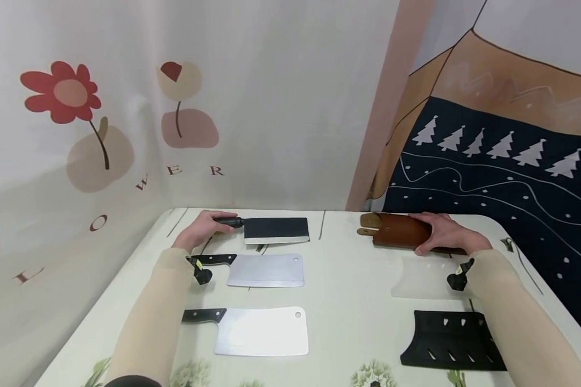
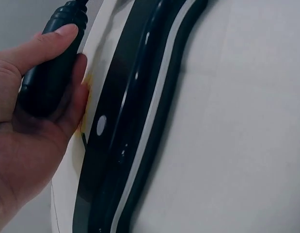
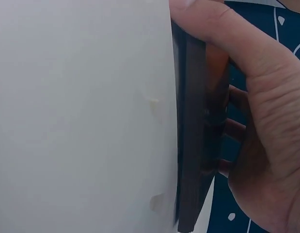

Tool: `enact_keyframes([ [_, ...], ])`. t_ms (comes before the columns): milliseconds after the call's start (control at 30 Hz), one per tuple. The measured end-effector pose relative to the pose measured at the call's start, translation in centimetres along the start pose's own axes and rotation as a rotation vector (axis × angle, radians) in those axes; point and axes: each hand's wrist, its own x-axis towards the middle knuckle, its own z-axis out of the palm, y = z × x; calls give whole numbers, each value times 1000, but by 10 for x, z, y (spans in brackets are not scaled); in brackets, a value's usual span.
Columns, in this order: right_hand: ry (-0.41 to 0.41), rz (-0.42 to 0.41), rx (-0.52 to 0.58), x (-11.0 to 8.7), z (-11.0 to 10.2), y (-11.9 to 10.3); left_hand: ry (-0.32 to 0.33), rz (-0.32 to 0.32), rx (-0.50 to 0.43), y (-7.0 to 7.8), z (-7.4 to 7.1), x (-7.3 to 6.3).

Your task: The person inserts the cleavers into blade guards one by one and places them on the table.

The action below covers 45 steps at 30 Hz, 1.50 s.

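Observation:
At the back left of the table, my left hand (image 1: 201, 231) holds the round black handle (image 2: 50, 73) of a dark-bladed cleaver (image 1: 275, 228). Its thumb and fingers wrap the handle in the left wrist view. The blade points right, its pale edge toward me. Across the table, my right hand (image 1: 449, 233) grips a brown leather knife sheath (image 1: 399, 230) from above, thumb on the near side and fingers over the far side. Two snap straps (image 1: 369, 220) stick out at the sheath's left end. The right wrist view shows the sheath's edge (image 3: 193, 131) inside the grip.
Two silver cleavers with black riveted handles, one in the middle (image 1: 266, 270) and one nearer (image 1: 262, 331), lie below the dark one. On the right lie a translucent white blade guard (image 1: 418, 278) and a black slotted guard (image 1: 450, 341). Printed curtains hang behind the table.

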Motion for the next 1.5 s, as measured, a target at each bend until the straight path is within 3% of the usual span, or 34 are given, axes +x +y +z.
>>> enact_keyframes([
  [267, 25, 7, -45, 2, -2, -5, -54, -23, -102, -1, 0, -4],
  [600, 59, -10, -58, -4, -4, -13, -22, -26, -247, 2, 5, -4],
  [767, 92, -16, -65, -2, -4, -18, -10, -22, -272, 6, 8, -5],
  [1133, -75, -27, 96, 0, 0, -17, 2, 4, -291, 7, 12, -5],
  [1300, -104, -28, 95, -1, -1, -16, 9, 33, -315, 11, 12, -1],
  [1500, -105, -27, 99, 1, 2, -14, 17, 18, -314, 18, 15, 2],
])
